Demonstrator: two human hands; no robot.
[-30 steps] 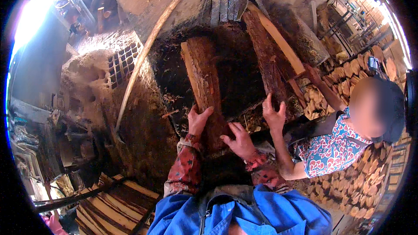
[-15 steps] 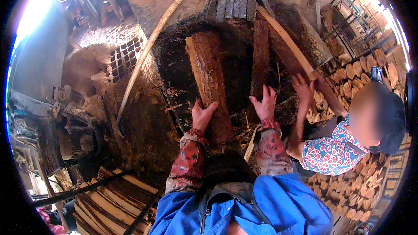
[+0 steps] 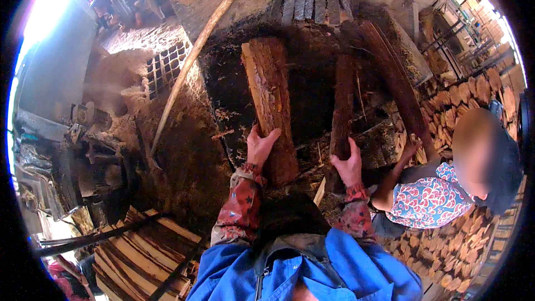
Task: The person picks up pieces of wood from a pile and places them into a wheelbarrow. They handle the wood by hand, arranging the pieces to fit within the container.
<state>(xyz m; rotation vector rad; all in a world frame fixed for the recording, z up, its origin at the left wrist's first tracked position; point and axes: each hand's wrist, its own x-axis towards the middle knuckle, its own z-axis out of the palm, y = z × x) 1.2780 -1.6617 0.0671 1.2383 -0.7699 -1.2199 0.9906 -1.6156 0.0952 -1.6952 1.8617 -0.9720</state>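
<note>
A broad bark-covered wood slab (image 3: 267, 89), pale along its left cut edge, lies lengthwise ahead of me on a dark surface. My left hand (image 3: 259, 147) grips its left side near the near end, thumb over the bark and fingers at the edge. To the right lies a narrower dark bark slab (image 3: 342, 100). My right hand (image 3: 349, 168) is closed round its near end, thumb along the right side; part of the fingers is hidden. Both my sleeves are red-patterned at the cuffs.
A co-worker (image 3: 429, 195) on the right has a hand by a long dark slab (image 3: 398, 78). A curved pole (image 3: 195, 50) leans at the left. Metal slats (image 3: 312, 0) stand at the far end. Stacked sawn boards (image 3: 139, 256) lie lower left, piled wood pieces (image 3: 440, 245) at right.
My right hand has closed on the narrow slab, which has shifted slightly right. The co-worker's hand has moved right and nearer. The pale-edged long piece there now shows dark bark. My left hand stays put.
</note>
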